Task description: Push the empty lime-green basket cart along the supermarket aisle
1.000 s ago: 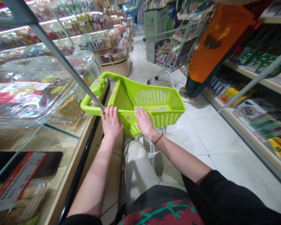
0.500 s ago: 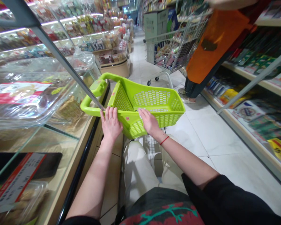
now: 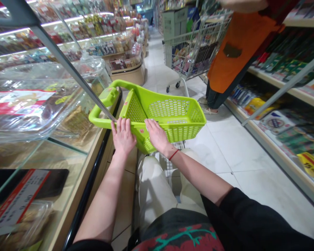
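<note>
There's your lime-green plastic shopping basket (image 3: 172, 130), right in front of your legs and tilted, with its long looped handle (image 3: 101, 116) reaching toward the glass display counter (image 3: 65, 146) on your left. Your left grip (image 3: 122, 136) is open, fingers spread and pressing on the basket's near side by the handle, not wrapped around anything. Your right grip (image 3: 157, 136) is open too, palm down and flat on the basket's rim, with a red string bracelet (image 3: 174, 154) on that wrist. Neither hand is closed on the basket. A slanted metal rod (image 3: 75, 76) of the case frame runs down to just beside your left fingertips (image 3: 121, 123). Below the basket, a wire grid (image 3: 170, 162) shows above your cream trousers (image 3: 154, 188). Ahead on the white tile floor (image 3: 219, 150), a person in an orange apron (image 3: 232, 52) stands by the loaded shopping cart (image 3: 191, 48), with packed shelves (image 3: 290, 87) on your right.
</note>
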Demonstrator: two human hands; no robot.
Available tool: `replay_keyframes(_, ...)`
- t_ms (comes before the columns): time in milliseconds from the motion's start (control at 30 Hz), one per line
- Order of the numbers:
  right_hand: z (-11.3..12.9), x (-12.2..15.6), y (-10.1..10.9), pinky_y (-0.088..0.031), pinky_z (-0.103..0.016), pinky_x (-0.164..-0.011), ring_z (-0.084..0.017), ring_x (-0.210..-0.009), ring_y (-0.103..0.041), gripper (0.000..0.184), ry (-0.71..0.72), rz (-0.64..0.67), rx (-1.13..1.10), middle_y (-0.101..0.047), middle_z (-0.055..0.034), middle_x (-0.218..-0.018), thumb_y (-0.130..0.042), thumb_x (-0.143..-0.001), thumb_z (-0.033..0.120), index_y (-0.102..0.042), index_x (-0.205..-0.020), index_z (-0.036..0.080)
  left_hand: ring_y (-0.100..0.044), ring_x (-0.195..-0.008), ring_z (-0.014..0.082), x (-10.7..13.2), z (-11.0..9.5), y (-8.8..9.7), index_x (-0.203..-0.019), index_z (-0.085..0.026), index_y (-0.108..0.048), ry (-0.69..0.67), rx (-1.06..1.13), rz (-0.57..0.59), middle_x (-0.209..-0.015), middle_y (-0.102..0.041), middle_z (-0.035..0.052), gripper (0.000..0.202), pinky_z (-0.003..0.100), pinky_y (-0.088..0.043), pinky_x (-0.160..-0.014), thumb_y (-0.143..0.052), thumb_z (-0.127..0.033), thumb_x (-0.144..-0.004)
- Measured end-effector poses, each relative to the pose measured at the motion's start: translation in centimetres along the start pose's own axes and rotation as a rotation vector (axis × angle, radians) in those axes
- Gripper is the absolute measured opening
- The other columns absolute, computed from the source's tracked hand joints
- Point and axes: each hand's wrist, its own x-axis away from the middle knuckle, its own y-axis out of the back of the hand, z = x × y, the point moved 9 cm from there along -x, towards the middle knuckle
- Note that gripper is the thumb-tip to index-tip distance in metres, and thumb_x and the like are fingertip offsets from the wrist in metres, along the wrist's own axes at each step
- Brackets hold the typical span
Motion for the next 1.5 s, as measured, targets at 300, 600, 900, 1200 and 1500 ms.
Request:
replay_keyframes(300,-9.2,4.1,2.6,-0.039,-0.046,-0.124,-0.024,-0.147,-0.046,0.068,-0.095,-0.088,0.024,-0.055,-0.016,-0.153,-0.034,-0.086,-0.007,-0.052,-0.149,0.009,-0.027,-0.156,0.0345,0.0,0.2,-0.1,-0.15,-0.007,-0.043,-0.001,0.01,-0.007,-0.156,-0.046,0.0206,0.071,0.058,-0.001,-0.131,-0.052,-0.016,-0.081)
replay_keyframes(600,-8.4,3.7,2.2,-0.037,-0.047,-0.125,-0.028,-0.15,-0.042,0.067,-0.2,-0.094,0.018,-0.054,-0.0207,-0.153,-0.036,-0.084,-0.008,-0.05,-0.149,0.003,-0.029,-0.154,0.0355,0.0,0.1,-0.1,-0.15,-0.006,-0.043,-0.015,-0.045,-0.01,-0.155,-0.047,0.0219,0.071,0.059,-0.004,-0.131,-0.053,-0.017,-0.081)
replay_keyframes(900,-0.9,0.2,0.4,-0.037,-0.039,-0.125,-0.024,-0.15,-0.041,0.072,0.009,0.005,-0.026,-0.049,-0.0177,-0.157,-0.033,-0.083,-0.01,-0.045,-0.153,0.004,-0.031,-0.154,0.0346,0.0,0.1,0.0,-0.149,-0.004,-0.045,-0.013,-0.066,-0.007,-0.153,-0.049,0.0223,0.068,0.058,-0.006,-0.131,-0.051,-0.016,-0.082)
replay_keyframes(1200,-10.7,4.6,3.2,-0.04,-0.045,-0.123,-0.024,-0.143,-0.051,0.063,-0.122,-0.129,0.039,-0.059,-0.0169,-0.148,-0.035,-0.087,-0.006,-0.056,-0.145,0.008,-0.026,-0.156,0.0342,-0.1,0.3,-0.2,-0.149,-0.005,-0.043,0.001,-0.022,0.014,-0.157,-0.045,0.0219,0.072,0.059,-0.002,-0.131,-0.053,-0.016,-0.079)
replay_keyframes(1500,-6.5,2.5,1.5,-0.039,-0.045,-0.124,-0.027,-0.148,-0.045,0.065,-0.137,-0.067,0.021,-0.055,-0.0212,-0.151,-0.035,-0.085,-0.007,-0.052,-0.147,0.003,-0.026,-0.156,0.0344,0.0,0.2,-0.2,-0.15,-0.006,-0.043,0.002,-0.014,0.007,-0.156,-0.047,0.0215,0.073,0.06,-0.003,-0.13,-0.053,-0.017,-0.078)
